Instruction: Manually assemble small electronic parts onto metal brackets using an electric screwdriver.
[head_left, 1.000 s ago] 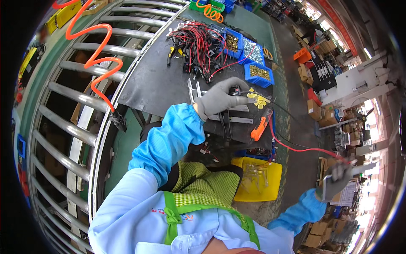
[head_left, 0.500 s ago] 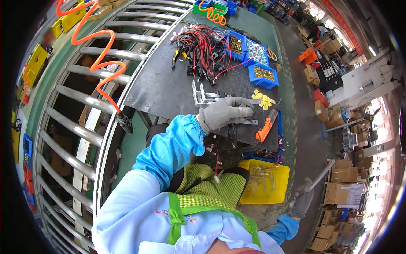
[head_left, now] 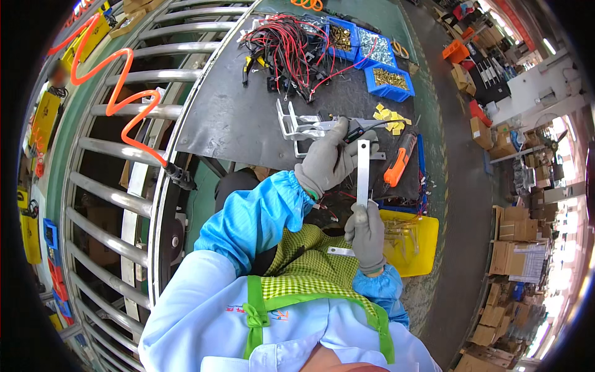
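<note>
My right hand (head_left: 368,234), in a grey glove, is closed on a silver metal bracket (head_left: 363,177). The bracket's flat strip with a hole at the end points up and away from me, and another holed end (head_left: 341,251) shows left of the hand. My left hand (head_left: 323,164), also gloved, is just to the left, its fingers curled around a black cable (head_left: 354,134) over the table's near edge; the glove covers part of it. Beyond that hand lie silver U-shaped brackets (head_left: 291,121). An orange-handled power screwdriver (head_left: 396,166) lies at the right, near yellow square pieces (head_left: 389,118).
Red and black wires (head_left: 288,53) are heaped on the dark table (head_left: 214,127). Blue bins (head_left: 389,80) of small metal parts line its right side. A yellow bin (head_left: 421,245) stands low at the right. Left is a roller conveyor (head_left: 111,192), with an orange coiled hose (head_left: 118,93) above.
My right hand has swung in from the far lower right with the bracket, now in front of me. My left hand has moved slightly, and its fingers have turned upward.
</note>
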Available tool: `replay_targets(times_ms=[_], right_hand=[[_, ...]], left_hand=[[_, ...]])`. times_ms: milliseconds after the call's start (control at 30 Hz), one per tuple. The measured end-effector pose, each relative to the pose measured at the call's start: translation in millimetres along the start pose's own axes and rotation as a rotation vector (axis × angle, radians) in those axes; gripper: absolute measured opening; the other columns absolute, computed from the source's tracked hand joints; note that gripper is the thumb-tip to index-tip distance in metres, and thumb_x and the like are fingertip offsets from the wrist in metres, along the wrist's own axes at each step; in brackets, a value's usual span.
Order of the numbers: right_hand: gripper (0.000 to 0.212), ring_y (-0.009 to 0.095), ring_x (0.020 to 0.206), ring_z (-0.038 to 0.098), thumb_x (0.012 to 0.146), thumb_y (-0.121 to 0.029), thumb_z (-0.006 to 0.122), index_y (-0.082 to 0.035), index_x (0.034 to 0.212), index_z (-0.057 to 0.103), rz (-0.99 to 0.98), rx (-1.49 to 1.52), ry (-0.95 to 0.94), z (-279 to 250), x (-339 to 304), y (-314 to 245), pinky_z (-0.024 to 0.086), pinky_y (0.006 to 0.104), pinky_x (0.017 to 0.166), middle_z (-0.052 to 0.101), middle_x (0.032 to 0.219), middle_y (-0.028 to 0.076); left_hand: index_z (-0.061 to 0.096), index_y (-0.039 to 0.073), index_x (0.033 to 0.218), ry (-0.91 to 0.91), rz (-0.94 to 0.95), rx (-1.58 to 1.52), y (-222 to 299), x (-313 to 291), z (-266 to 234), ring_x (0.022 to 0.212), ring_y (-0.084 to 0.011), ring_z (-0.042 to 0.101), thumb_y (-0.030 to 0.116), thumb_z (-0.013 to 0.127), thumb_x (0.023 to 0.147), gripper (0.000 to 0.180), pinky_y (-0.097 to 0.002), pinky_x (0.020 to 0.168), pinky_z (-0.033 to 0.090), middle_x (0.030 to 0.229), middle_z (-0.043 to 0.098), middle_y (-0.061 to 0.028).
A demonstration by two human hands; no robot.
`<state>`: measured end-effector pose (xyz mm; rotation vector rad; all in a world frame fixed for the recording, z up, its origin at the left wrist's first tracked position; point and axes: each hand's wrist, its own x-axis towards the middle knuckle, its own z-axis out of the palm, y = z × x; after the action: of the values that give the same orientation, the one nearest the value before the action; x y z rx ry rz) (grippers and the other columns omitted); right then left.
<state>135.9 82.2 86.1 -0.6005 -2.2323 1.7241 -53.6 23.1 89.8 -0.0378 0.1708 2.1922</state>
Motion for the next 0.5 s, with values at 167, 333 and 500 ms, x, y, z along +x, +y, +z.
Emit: replay_targets(times_ms=[167, 333, 500], right_hand=[[0.036, 0.011, 0.052, 0.052, 0.103, -0.037, 0.047, -0.002, 0.103, 0.054, 0.011, -0.05, 0.038, 8, 6, 5, 0.04, 0.0284, 0.047, 0.053, 0.061, 0.004], [0.034, 0.011, 0.051, 0.046, 0.103, -0.036, 0.045, -0.003, 0.101, 0.054, -0.033, -0.214, 0.013, -1, 7, 15, 0.035, 0.028, 0.047, 0.047, 0.061, 0.002], [0.032, 0.005, 0.051, 0.037, 0.103, -0.037, 0.045, -0.006, 0.097, 0.052, 0.04, -0.173, -0.109, -25, 8, 3, 0.029, 0.0237, 0.046, 0.04, 0.062, -0.004]], left_hand=[[0.048, 0.001, 0.121, -0.037, -0.028, -0.055, -7, 0, -4, 0.11, -0.0319, 0.063, 0.035, 0.046, 0.102, 0.04, -0.0491, 0.098, 0.054, 0.114, 0.062, -0.0211], [0.047, 0.002, 0.124, -0.028, 0.043, 0.32, -6, -6, 2, 0.102, -0.0249, 0.066, 0.035, 0.047, 0.101, 0.039, -0.0456, 0.098, 0.055, 0.106, 0.062, -0.015], [0.047, 0.004, 0.124, -0.092, -0.002, 0.36, -2, -5, -1, 0.096, -0.0223, 0.068, 0.034, 0.046, 0.102, 0.037, -0.0444, 0.096, 0.055, 0.1, 0.064, -0.0114]])
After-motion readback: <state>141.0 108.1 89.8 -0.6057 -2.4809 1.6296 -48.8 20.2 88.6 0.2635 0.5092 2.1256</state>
